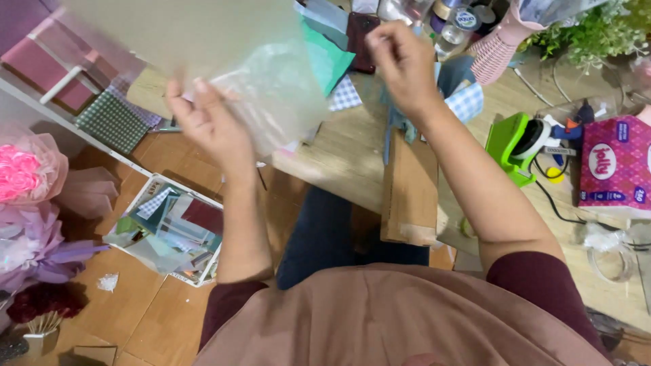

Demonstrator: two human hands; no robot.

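Note:
My left hand [211, 125] is raised in front of me, fingers closed on the lower edge of a clear plastic sleeve [271, 88] with a grey-green sheet of card [176, 30] inside or behind it. My right hand [401, 62] is lifted at the sleeve's right side, fingers pinched together near its upper corner; whether it grips the plastic I cannot tell because of blur. Under the hands lie teal and checked fabric pieces [332, 64] on the wooden table [339, 159].
A cardboard strip [409, 196] hangs over the table's near edge. A green tape dispenser [515, 146], a pink tissue box [614, 166], a pink vase [502, 41] and tape rolls [461, 20] stand at right. A box of paper scraps [173, 230] and paper flowers [30, 203] sit on the floor at left.

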